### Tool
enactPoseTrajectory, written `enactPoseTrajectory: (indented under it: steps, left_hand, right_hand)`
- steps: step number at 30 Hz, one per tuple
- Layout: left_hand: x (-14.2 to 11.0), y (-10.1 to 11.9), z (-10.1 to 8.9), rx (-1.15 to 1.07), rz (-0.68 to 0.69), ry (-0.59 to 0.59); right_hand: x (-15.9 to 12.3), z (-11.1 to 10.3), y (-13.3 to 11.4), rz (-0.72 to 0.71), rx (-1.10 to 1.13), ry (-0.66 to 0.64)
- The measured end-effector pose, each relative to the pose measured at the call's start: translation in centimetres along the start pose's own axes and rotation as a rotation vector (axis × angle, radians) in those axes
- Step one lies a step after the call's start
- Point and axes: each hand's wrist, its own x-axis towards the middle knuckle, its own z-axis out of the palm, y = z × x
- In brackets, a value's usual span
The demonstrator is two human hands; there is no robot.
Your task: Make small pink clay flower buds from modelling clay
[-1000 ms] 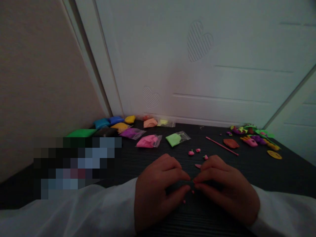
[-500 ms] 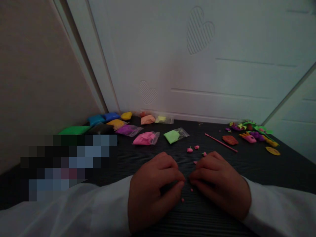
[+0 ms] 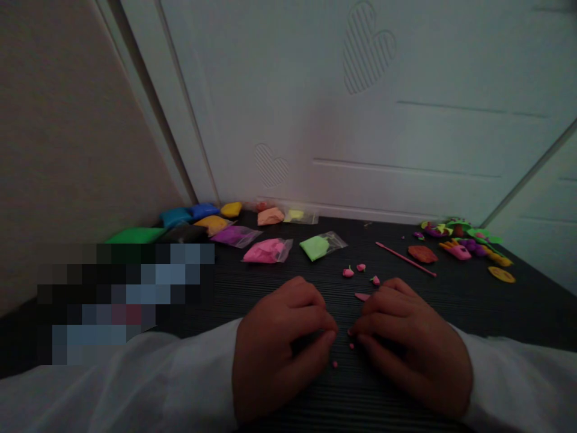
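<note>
though apart, hands (image 3: 283, 352) (image 3: 415, 352) near pellets (image 3: 335, 364)

the light is dim, the left partly pixelated

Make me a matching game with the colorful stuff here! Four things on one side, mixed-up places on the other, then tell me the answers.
Things:
1. light green bag
2. tiny pink ball
3. yellow oval
4. teal pack

Places:
A. in the gap between the left hand and the right hand
B. at the back left, next to the blue pack
C. just right of the pink bag
D. over on the right side of the picture

Right pairs: 1-C, 2-A, 3-D, 4-B
</note>
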Motion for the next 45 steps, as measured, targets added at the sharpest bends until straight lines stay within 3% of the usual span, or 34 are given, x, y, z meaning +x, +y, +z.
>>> enactPoseTrajectory:
  steps: [5,10,23,27,32,39,45]
  left_hand:
    - [0.0,-0.2,-0.1,-0.014,0.000,-0.018]
    - [-0.2,-0.4,-0.3,-0.010,-0.021,-0.012]
    - [-0.2,-0.6,-0.1,-0.051,-0.112,-0.014]
    - [-0.1,-0.6,-0.2,-0.048,-0.107,-0.019]
    - [-0.2,-0.6,-0.3,-0.049,-0.117,-0.034]
    - [-0.1,-0.8,-0.1,-0.034,-0.116,-0.022]
    - [0.0,-0.5,0.1,0.134,-0.032,-0.111]
  right_hand:
    - [-0.3,-0.2,-0.1,0.013,0.005,0.023]
    - [-1.1,0.1,-0.4,0.030,-0.150,0.066]
    - [-1.3,0.7,0.6,-0.095,-0.319,0.049]
    - [-1.5,0.6,0.5,-0.047,-0.238,0.091]
    - [-1.8,0.1,-0.1,0.048,-0.168,0.020]
    - [-1.5,0.5,-0.2,0.065,-0.198,-0.022]
    - [-1.5,0.5,-0.1,0.084,-0.146,-0.039]
